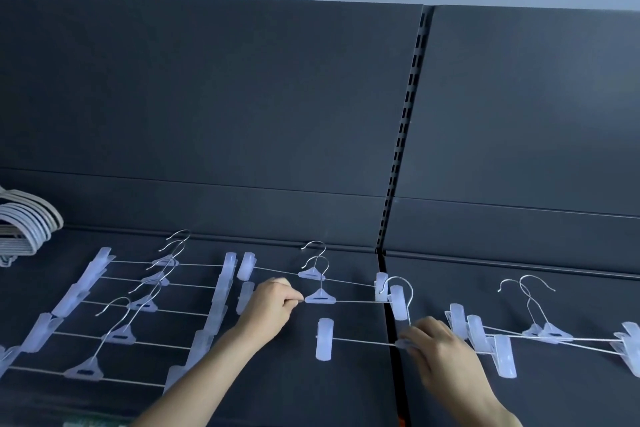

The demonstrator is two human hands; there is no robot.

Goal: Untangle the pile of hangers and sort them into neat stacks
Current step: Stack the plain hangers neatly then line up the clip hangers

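Pinching the thin wire bar of a clip hanger (pixel 320 297) just left of its centre piece, the left hand (pixel 268 308) has its fingers curled tight on the wire. The right hand (pixel 440 347) grips the middle of a nearer hanger (pixel 360 340), fingers closed over it, with the metal hook rising above the knuckles. Both hangers lie on a dark shelf (pixel 311 392), and a third hanger (pixel 311 273) rests just behind them. To the left, a row of clip hangers (pixel 117 336) is laid out in an overlapping line. To the right, a tangled bunch (pixel 554 334) lies with bars crossing. A stack of plain white hangers (pixel 31 222) sits at the far left, against the back panel (pixel 242 97).
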